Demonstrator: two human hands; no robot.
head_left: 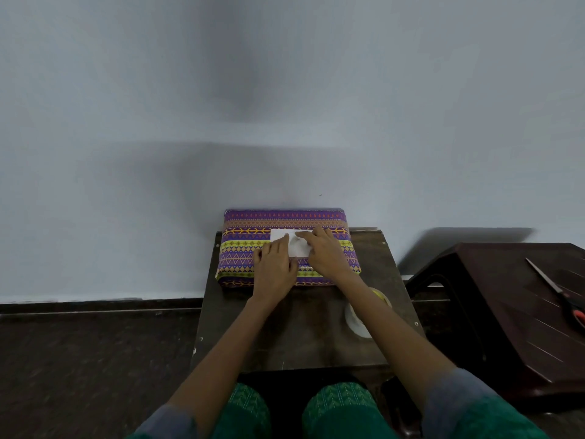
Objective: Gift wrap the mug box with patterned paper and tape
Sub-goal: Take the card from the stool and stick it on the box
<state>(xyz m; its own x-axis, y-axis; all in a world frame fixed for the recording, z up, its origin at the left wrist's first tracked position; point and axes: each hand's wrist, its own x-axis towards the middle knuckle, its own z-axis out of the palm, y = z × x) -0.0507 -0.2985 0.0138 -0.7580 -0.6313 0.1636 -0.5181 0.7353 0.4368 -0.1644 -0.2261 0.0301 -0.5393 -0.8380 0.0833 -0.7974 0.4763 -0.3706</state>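
The mug box [240,245] lies flat at the far end of a small dark table [373,267], covered in purple, yellow and orange patterned paper. A white label [280,235] sits on its top face. My left hand [273,270] rests flat on the box with fingers touching the label's left part. My right hand [323,251] lies beside it, fingers stretched over the label's right part. A roll of clear tape [357,318] stands on the table near my right forearm, partly hidden by it.
The box's far edge sits against a pale wall [285,122]. A dark plastic stool [506,299] stands to the right with red-handled scissors [560,296] on it. Dark floor lies left of the table. My knees in green cloth are below the table's near edge.
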